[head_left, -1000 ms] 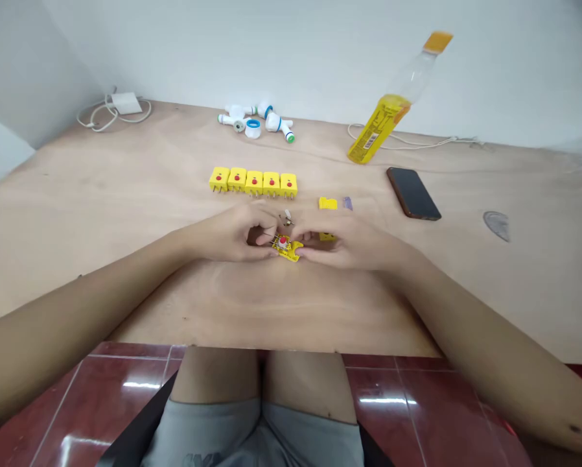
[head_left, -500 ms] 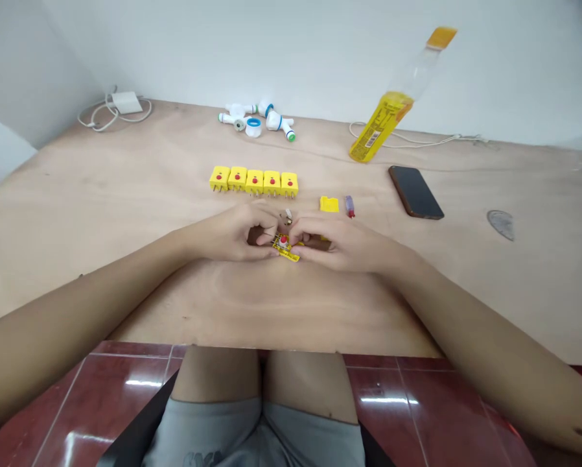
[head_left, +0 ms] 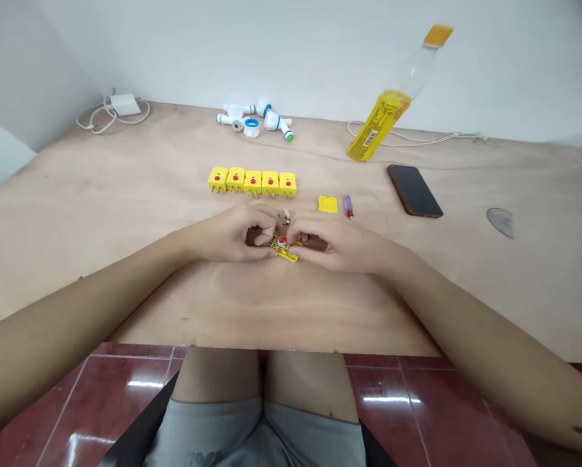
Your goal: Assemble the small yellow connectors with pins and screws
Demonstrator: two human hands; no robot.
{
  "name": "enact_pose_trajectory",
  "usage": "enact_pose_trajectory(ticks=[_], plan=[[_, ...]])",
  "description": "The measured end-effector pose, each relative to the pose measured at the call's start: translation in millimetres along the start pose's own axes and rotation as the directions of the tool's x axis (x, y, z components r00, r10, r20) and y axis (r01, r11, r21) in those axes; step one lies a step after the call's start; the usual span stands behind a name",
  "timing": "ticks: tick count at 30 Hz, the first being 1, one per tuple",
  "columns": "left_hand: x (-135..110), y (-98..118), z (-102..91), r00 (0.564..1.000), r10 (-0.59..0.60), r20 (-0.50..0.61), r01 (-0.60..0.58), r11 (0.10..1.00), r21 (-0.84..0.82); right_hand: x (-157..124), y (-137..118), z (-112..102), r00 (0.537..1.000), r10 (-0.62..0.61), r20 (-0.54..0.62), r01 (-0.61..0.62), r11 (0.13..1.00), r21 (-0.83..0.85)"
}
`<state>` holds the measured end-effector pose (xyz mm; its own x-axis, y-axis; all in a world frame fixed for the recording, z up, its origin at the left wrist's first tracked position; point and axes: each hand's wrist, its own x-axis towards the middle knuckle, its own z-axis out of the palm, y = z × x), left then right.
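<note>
Both hands meet at the middle of the wooden table [head_left: 126,194] over a small open yellow plug half with a red button [head_left: 284,247]. My left hand [head_left: 232,232] pinches its left side with curled fingers. My right hand [head_left: 337,241] curls over its right side, fingertips on the part. Small metal pieces [head_left: 286,215] lie just behind the hands. A row of several closed yellow plugs with red dots [head_left: 252,182] stands farther back. A loose yellow cover [head_left: 327,204] and a small red-handled screwdriver [head_left: 349,206] lie to the right of the hands.
A black phone [head_left: 413,190] lies at the right. A tilted yellow drink bottle [head_left: 393,104] stands behind it with a white cable [head_left: 431,139]. White pipe fittings [head_left: 255,120] sit at the back centre, a white charger with cord [head_left: 120,106] at the back left. My knees show below the table edge.
My right hand has shifted left onto the yellow part, uncovering the screwdriver beside the loose cover. My left hand has stayed in place.
</note>
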<state>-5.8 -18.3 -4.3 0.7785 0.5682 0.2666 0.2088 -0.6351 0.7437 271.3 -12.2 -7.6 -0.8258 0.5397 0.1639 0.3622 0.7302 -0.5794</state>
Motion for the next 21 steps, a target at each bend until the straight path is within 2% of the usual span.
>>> enact_pose_trajectory(ticks=[10, 15, 21], plan=[[1, 2, -0.6, 1.0, 0.007, 0.008, -0.007, 1.0, 0.012, 0, 1, 0, 1.0, -0.017, -0.006, 0.017, 1.0, 0.006], [1, 0, -0.7, 1.0, 0.018, 0.02, -0.018, 1.0, 0.011, -1, -10, -3, 0.999, -0.005, 0.038, 0.009, 0.994, -0.106], [-1, -2, -0.5, 1.0, 0.008, 0.017, -0.009, 1.0, 0.021, 1, -15, -2, 0.999, -0.032, 0.024, 0.037, 0.981, -0.19]])
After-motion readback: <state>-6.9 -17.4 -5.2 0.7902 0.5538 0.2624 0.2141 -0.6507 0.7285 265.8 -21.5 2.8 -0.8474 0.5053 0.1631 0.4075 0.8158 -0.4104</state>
